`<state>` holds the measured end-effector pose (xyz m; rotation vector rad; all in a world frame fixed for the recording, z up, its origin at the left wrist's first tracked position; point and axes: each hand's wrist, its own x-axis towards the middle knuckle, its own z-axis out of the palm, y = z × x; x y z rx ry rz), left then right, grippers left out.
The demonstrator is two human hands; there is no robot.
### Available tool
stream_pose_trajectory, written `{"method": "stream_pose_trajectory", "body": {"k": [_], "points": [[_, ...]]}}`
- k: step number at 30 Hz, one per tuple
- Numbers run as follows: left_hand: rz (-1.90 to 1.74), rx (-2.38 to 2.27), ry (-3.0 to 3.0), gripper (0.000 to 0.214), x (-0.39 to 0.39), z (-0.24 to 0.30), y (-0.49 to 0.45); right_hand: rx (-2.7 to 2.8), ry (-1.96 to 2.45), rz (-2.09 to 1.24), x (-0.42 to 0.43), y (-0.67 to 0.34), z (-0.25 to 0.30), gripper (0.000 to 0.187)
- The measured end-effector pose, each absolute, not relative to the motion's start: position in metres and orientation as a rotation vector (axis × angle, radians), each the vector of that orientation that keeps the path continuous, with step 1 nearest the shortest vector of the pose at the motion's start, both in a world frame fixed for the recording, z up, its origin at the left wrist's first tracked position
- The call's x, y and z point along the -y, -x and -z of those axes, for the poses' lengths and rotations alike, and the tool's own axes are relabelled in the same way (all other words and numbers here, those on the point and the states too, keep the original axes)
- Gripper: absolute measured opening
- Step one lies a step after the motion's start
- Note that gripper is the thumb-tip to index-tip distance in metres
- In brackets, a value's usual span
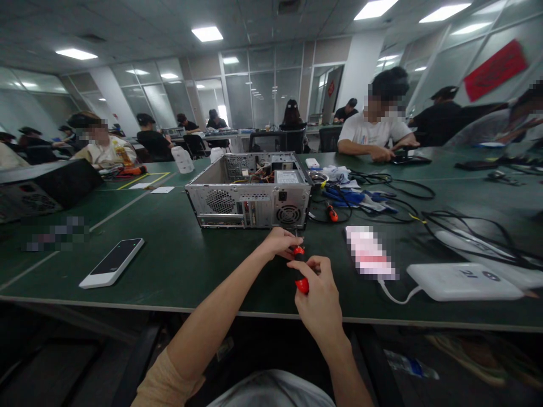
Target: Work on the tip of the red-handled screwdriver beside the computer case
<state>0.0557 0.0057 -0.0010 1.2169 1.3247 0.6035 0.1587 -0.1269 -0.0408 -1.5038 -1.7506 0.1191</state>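
My right hand (320, 291) is wrapped round the red and black handle of a screwdriver (302, 284), whose shaft points away from me toward the computer case. My left hand (280, 243) is closed, its fingertips pinched close by the screwdriver's front end. Whatever lies between those fingertips is too small to make out. Just beyond both hands lies an open metal computer case (263, 204) on its side, its rear panel with vents and slots facing me. Inside, a power supply (287, 177) and wires show.
On the green table (178, 265), a white handheld device (112, 263) lies left. Right are a phone (370, 252) cabled to a white power bank (464, 281), black cables (462, 229), blue gloves (360, 198) and another screwdriver (332, 213). A person (375, 121) works across the table.
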Motion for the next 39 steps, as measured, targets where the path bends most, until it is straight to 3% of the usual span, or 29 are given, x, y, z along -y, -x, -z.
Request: {"method": "stream_pose_trajectory", "body": {"k": [8,17,22,28,32,35,39], "points": [[-0.635,-1.281,-1.216,0.012,-0.008,0.005,-0.055,1.734,1.614,-0.121,0.13,-0.154,0.03,0.055],[-0.618,-1.302,-1.239,0.014,-0.008,0.005,-0.056,1.516,1.692,-0.22,0.126,-0.153,0.033,0.036],[-0.644,-1.31,-1.27,0.021,-0.005,0.004,-0.056,1.579,1.559,-0.03,0.124,-0.155,0.039,0.022],[-0.668,-1.312,-1.233,0.016,-0.006,0.003,-0.057,1.685,1.527,-0.033,0.127,-0.155,0.04,0.042],[-0.678,-1.297,-1.212,0.015,-0.007,0.004,-0.056,1.703,1.493,-0.046,0.129,-0.153,0.036,0.036],[-0.676,-1.275,-1.201,0.013,-0.006,0.004,-0.055,1.653,1.509,-0.041,0.129,-0.152,0.032,0.047],[-0.668,-1.22,-1.185,0.012,-0.006,0.004,-0.054,1.627,1.631,-0.046,0.129,-0.151,0.03,0.048]]}}
